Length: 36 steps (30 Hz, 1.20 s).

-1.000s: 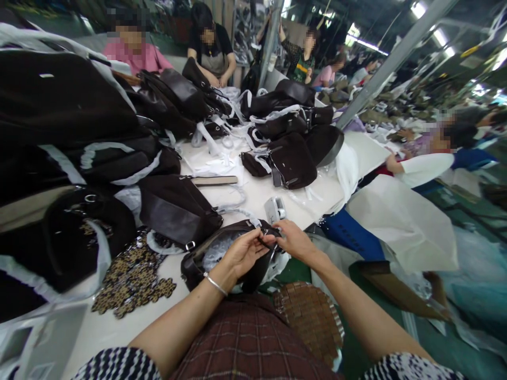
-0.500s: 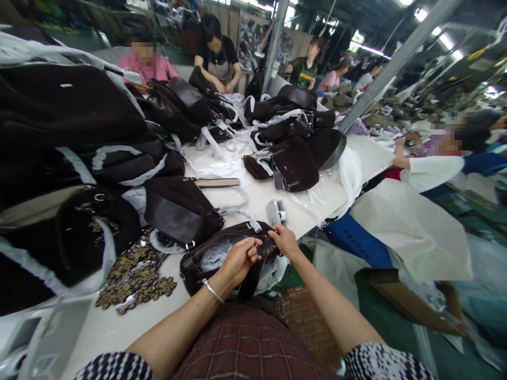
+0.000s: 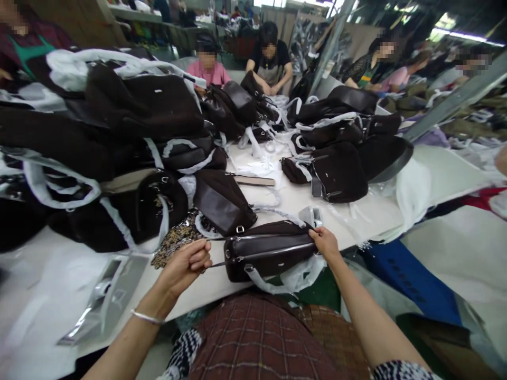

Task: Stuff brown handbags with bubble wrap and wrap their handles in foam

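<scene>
So the dark bag (image 3: 273, 252) has gone from gaping to looking closed, insides now hidden, lying at the table's (image 3: 186, 303) near edge, with the left hand's (image 3: 192, 262) curled fingers pinching a thin strip (image 3: 217, 264) and the right hand's (image 3: 327, 243) pinching its right end.

No words or numbers are readable from here. That blue material (image 3: 425, 282) on the right carries a row of dark characters, too blurred to make out; the pale mark (image 3: 281, 264) on the nearest dark handbag (image 3: 269, 256) is too small.
</scene>
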Motion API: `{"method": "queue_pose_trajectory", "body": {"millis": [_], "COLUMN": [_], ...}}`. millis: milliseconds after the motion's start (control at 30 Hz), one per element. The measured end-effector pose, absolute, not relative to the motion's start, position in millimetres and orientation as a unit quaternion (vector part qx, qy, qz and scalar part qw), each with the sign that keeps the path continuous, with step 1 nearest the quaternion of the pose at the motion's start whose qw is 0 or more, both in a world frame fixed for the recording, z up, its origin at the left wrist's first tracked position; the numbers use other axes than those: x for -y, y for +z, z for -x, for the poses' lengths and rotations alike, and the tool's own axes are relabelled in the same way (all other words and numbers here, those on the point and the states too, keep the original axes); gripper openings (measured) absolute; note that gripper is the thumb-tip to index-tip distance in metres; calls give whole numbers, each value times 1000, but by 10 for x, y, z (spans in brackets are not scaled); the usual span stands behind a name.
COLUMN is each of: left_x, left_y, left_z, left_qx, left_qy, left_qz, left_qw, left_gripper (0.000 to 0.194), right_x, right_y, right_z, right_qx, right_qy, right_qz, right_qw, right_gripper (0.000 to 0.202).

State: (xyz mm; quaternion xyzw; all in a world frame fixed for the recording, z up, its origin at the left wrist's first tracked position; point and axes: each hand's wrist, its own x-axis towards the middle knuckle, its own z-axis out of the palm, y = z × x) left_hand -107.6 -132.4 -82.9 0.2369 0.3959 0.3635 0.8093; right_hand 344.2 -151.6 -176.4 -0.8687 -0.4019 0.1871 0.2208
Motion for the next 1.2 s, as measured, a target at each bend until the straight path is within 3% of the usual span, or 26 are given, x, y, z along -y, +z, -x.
{"method": "queue_pose_trajectory", "body": {"millis": [267, 533, 767, 833, 933, 1000, 1133, 1200], "left_x": [1244, 1466, 1605, 1645, 1681, 1679, 1646, 1641], "left_y": [-1159, -1518, -1486, -1479, -1469, -1463, -1459, -1466], "left_z": [1063, 1350, 1189, 1099, 1008, 976, 961, 983], "left_qx": [-419, -549, -503, -491, -474, -463, -453, -453], "left_qy": [393, 320, 279, 289, 292, 286, 273, 283], "left_qz": [-219, -468, -620, -643, -663, -659, -605, -597], "left_qw": [788, 614, 534, 512, 500, 519, 595, 598], "left_gripper": [26, 39, 23, 21, 18, 14, 15, 16], "right_x": [1435, 1232, 547, 618, 1089, 1542, 2296, 2459], "right_y": [-1626, -1339, -1135, -1011, -754, -635, -792, -1018], "right_z": [-3383, -3203, -3050, -2946, -2585, -2219, -1459, -1166], "right_qx": [422, 512, 574, 608, 631, 588, 426, 326], "right_qy": [166, 136, 94, 47, 12, 138, 539, 615], "right_qz": [872, 822, 801, 776, 730, 744, 701, 679], "right_qw": [187, 208, 141, 161, 262, 286, 191, 235], "right_gripper": [30, 41, 30, 32, 31, 28, 34, 36]}}
